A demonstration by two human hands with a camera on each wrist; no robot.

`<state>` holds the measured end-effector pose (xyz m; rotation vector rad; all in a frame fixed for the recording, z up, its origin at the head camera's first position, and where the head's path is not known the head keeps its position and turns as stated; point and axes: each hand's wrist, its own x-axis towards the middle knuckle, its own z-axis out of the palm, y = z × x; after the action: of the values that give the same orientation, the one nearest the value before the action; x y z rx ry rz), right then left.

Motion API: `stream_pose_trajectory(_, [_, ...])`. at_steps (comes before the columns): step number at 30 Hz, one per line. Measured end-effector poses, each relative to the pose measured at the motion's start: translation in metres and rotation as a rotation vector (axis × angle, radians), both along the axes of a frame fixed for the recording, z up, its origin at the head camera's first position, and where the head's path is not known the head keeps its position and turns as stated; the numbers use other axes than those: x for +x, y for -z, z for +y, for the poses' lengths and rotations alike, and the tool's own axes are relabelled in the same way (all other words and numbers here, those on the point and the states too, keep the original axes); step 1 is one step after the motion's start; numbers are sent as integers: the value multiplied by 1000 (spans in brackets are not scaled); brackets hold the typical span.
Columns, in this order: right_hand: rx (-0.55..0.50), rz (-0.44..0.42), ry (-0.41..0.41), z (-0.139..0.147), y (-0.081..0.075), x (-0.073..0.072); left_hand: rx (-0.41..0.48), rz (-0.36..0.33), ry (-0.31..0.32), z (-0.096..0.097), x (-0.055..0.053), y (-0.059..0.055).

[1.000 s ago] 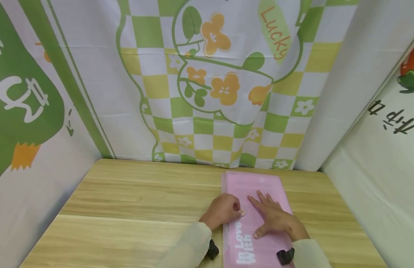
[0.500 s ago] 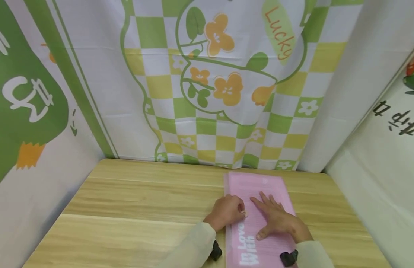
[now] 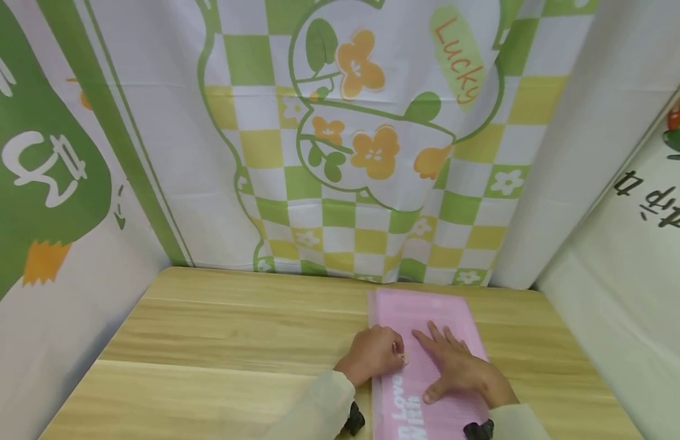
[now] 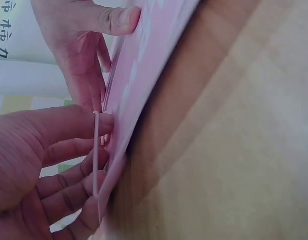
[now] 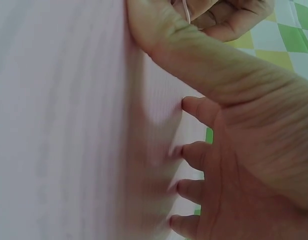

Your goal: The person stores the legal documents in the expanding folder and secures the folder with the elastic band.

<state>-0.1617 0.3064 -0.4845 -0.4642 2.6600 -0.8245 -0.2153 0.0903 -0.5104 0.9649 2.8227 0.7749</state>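
A pink file folder (image 3: 422, 311) with white lettering lies lengthwise on the wooden table. At its left part, my left hand (image 3: 375, 353) pinches a thin pale cord (image 4: 96, 155) between thumb and forefinger. In the left wrist view that cord stretches from the fingertips down to the folder's edge, in front of the other curled fingers. A small pale piece (image 3: 404, 359) shows at the fingertips in the head view. My right hand (image 3: 455, 366) rests on the folder with fingers spread, its thumb and fingertips (image 5: 190, 151) touching the cover.
The wooden table (image 3: 235, 324) extends to both sides of the folder. A checked, flowered curtain (image 3: 340, 214) hangs along its back edge, with printed fabric walls (image 3: 620, 275) at left and right. Black wrist cameras (image 3: 355, 420) sit at both sleeves.
The head view has shifted slightly, so the scene sits a little lower. My left fingers keep their pinch and now cover more of the small pale piece. The right hand stays spread on the folder.
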Motion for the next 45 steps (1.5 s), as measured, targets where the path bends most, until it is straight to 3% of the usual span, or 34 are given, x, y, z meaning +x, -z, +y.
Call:
stream_pose_trajectory(13, [39,20,-15,-3,1,-1,-25,-16,9,1,-1,-1])
stream_pose_trajectory(45, [23,39,-29,1,3,0,11,-75,-1,4,-3,2])
